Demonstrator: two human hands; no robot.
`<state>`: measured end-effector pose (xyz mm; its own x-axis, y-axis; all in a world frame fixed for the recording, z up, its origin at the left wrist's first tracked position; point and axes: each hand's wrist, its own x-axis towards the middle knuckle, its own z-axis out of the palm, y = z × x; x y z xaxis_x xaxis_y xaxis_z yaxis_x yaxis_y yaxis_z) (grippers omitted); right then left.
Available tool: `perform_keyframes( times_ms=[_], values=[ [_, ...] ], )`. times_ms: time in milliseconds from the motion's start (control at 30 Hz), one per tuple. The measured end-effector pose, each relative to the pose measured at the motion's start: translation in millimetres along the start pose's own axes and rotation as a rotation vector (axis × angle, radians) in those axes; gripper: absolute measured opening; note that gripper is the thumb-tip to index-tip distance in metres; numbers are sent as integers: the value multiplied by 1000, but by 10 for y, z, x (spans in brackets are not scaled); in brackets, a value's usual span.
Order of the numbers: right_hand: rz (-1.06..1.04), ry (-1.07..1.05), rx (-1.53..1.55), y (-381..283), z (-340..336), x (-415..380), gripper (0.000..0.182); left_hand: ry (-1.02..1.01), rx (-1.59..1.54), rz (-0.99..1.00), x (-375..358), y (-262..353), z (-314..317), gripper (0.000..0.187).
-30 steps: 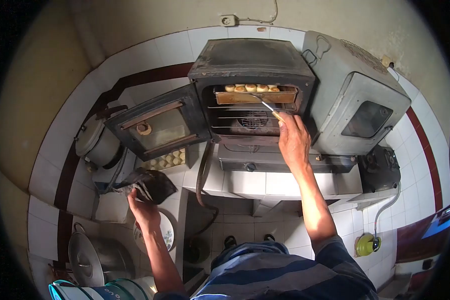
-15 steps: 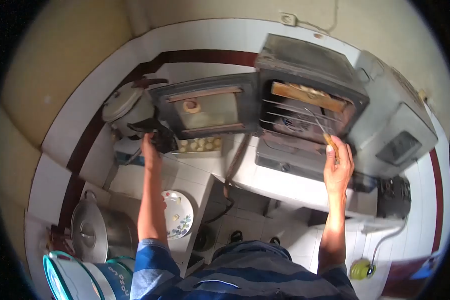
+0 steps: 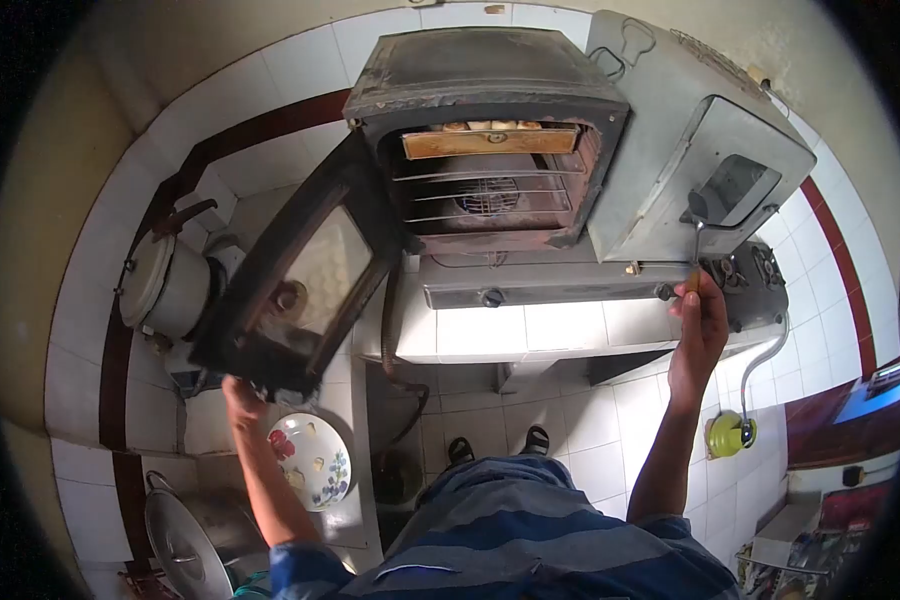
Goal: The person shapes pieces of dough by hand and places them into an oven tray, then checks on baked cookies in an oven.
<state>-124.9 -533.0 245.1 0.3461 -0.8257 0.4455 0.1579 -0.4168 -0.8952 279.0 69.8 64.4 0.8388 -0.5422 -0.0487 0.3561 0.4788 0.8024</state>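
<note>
My left hand [image 3: 245, 402] is at the lower edge of the dark oven door [image 3: 355, 225], closed on a black cloth [image 3: 282, 390] pressed near that edge; the door hides some of the fingers. The door stands partly open, its glass facing me. In my right hand [image 3: 700, 325] is a metal tool [image 3: 699, 225] with a wooden handle, held upright in front of the grey metal box. Inside the oven [image 3: 490, 75], a brown tray [image 3: 490, 144] with pale golden pieces rests on the upper rack. Wire racks and a round grille show below it.
A grey metal box oven [image 3: 660, 130] stands right of the oven, near stove burners [image 3: 765, 265]. At left are a lidded pot [image 3: 170, 290], a floral plate [image 3: 315, 465] and a large pot [image 3: 185, 545]. A green gas regulator [image 3: 727, 435] sits lower right.
The oven door has swung partway toward closed, with my left hand now at its lower edge. The tool in my right hand has moved out from before the oven opening. The view has turned right.
</note>
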Motion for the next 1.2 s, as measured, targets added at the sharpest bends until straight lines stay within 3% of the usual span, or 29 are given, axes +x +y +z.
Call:
perform_keyframes(
  times_ms=[33, 133, 200, 233, 267, 300, 367, 433, 500, 567, 700, 833, 1100, 1200],
  values=[
    [-4, -14, 75, 17, -21, 4, 39, -1, 2, -6, -119, -207, -60, 50],
    [9, -22, 144, -24, 48, -9, 38, 367, 313, 18, -452, -973, 278, 57],
    [-3, -75, 220, 4, 59, 22, 37, 345, -191, -114, -536, -1142, 1152, 40],
    [-19, -129, 298, 9, 69, 29, 36, 385, -95, -171, -552, -1239, 1360, 20],
    [13, -98, 337, -31, 116, 10, 33, 581, -131, -171, -482, -1402, 1674, 11],
    [9, -88, 334, -44, 128, -1, 33, 562, -40, -356, -547, -1538, 1383, 13],
    [120, -132, 377, -60, 127, -16, 32, 456, -109, -513, -565, -1564, 1826, 14],
    [118, -143, 316, -180, 216, -63, 26, 63, -375, -617, -525, -1652, 1905, 19],
    [118, -189, 366, -83, 255, -105, 24, -16, -455, -472, -507, -1795, 2219, 49],
    [111, -196, 382, -57, 347, -147, 22, 73, -436, -406, -507, -1895, 2370, 49],
    [254, -166, 421, 61, 584, -154, 20, -17, -435, -442, -491, -1911, 2562, 49],
    [271, -98, 543, 395, 1045, 0, 26, 60, -367, -366, -549, -1867, 2838, 48],
    [272, 62, 484, 828, 1586, 411, 29, 86, -377, -361, -683, -2017, 2687, 43],
    [214, 48, 515, 885, 1663, 463, 33, 89, -350, -342, -737, -2103, 2587, 56]
  ],
)
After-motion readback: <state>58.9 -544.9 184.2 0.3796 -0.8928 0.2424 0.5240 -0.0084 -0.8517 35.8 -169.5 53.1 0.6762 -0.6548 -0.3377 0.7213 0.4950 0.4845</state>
